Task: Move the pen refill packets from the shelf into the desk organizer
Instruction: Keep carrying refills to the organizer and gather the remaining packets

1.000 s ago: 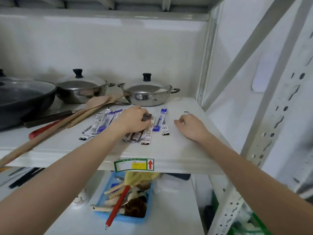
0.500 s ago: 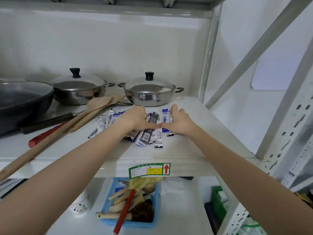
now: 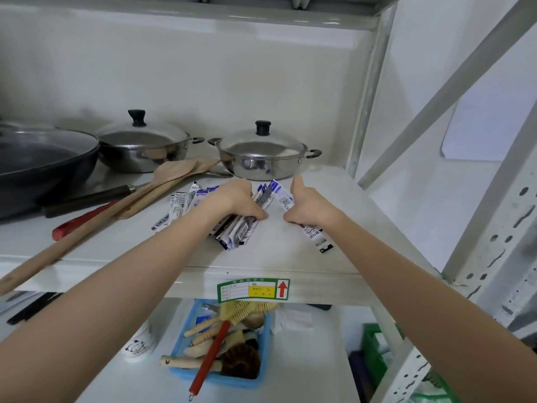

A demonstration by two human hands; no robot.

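Note:
Several pen refill packets lie on the white shelf (image 3: 279,257) in front of two pots. My left hand (image 3: 232,200) grips a bunch of these packets (image 3: 241,228), whose lower ends fan out below my fingers. My right hand (image 3: 308,205) holds one or two packets (image 3: 315,235) under curled fingers, thumb raised, a short gap right of the left bunch. More loose packets (image 3: 180,203) lie to the left of my left wrist. No desk organizer is in view.
Two lidded steel pots (image 3: 261,158) (image 3: 142,146) and a dark pan (image 3: 43,167) stand at the back. Wooden spatulas (image 3: 139,196) and a red-handled tool (image 3: 78,222) lie at left. A blue basket (image 3: 220,379) of brushes sits on the lower shelf. Slanted shelf braces (image 3: 436,100) stand at right.
My right hand has come in from the shelf's right side onto the packets and pulled some apart to the right. My left hand has gathered its packets into a bunch.

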